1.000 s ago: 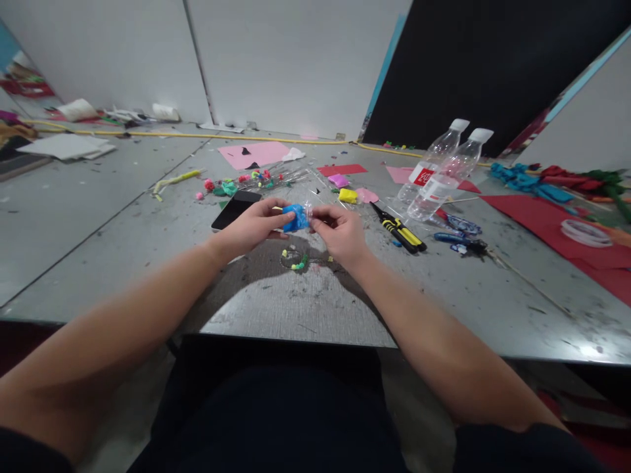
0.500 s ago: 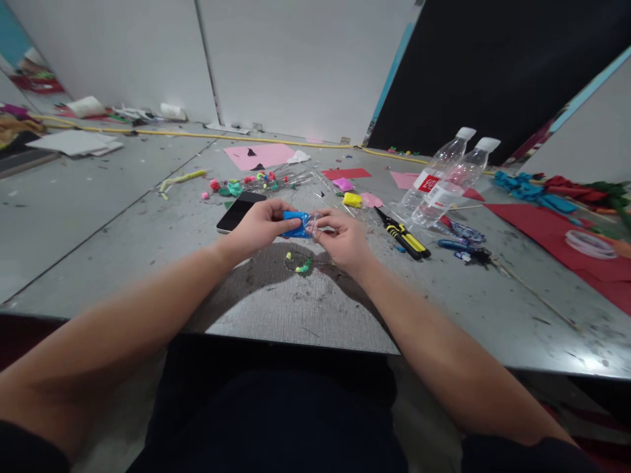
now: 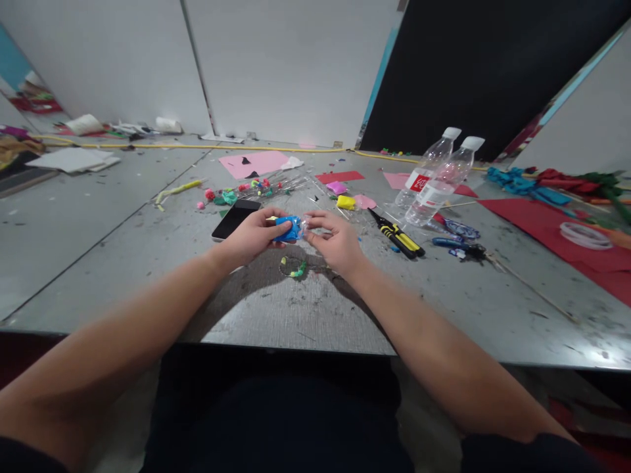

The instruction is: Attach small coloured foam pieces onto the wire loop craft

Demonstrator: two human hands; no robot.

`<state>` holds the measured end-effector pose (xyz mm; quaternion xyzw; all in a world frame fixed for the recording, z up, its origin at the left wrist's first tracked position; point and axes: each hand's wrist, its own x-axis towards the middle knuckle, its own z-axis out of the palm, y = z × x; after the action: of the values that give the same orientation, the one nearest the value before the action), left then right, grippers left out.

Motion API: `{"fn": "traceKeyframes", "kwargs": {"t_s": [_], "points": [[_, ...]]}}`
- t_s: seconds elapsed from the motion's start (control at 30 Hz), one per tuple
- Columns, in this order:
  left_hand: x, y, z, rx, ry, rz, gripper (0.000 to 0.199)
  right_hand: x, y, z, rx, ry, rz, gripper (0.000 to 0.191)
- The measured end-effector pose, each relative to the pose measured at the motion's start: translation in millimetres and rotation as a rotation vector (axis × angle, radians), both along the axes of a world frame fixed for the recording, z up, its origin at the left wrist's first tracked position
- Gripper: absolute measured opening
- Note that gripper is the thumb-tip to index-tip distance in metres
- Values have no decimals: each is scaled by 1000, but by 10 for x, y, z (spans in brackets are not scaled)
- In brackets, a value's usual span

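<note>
A small packet of blue modelling clay (image 3: 292, 228) in a clear wrapper is held above the table in front of me. My left hand (image 3: 256, 231) is closed on its blue part, thumb on top. The fingers of my right hand (image 3: 336, 242) pinch the crumpled clear end of the wrapper. Just below my hands lies a thin wire ring (image 3: 294, 267) with yellow and green bits of clay on it. A dark phone (image 3: 235, 220) rests beside my left hand. Yellow-and-black pliers (image 3: 398, 235) lie to the right of my right hand.
Two clear plastic bottles (image 3: 438, 184) stand at the right. Behind my hands are yellow (image 3: 346, 202) and pink packets (image 3: 337, 188), plus wires with colourful clay balls (image 3: 261, 186). Red paper (image 3: 557, 240) with white rings (image 3: 585, 235) lies far right. The table's front edge (image 3: 296, 349) is near me.
My view has shifted slightly. Both hands still hold the packet, and its blue part shows more bunched near the clear end than before.
</note>
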<state>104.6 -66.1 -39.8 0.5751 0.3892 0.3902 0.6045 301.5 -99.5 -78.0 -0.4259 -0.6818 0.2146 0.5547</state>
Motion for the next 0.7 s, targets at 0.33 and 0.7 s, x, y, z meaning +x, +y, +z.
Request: {"fn": "traceKeyframes", "kwargs": {"t_s": [0.33,0.7], "points": [[33,9,-39,-50,-12,1,10,4,12,-61,-57,-106,125,19],[3,-30,7,-16,3,-69,18,11,-22,36,12,-198,108,8]]}}
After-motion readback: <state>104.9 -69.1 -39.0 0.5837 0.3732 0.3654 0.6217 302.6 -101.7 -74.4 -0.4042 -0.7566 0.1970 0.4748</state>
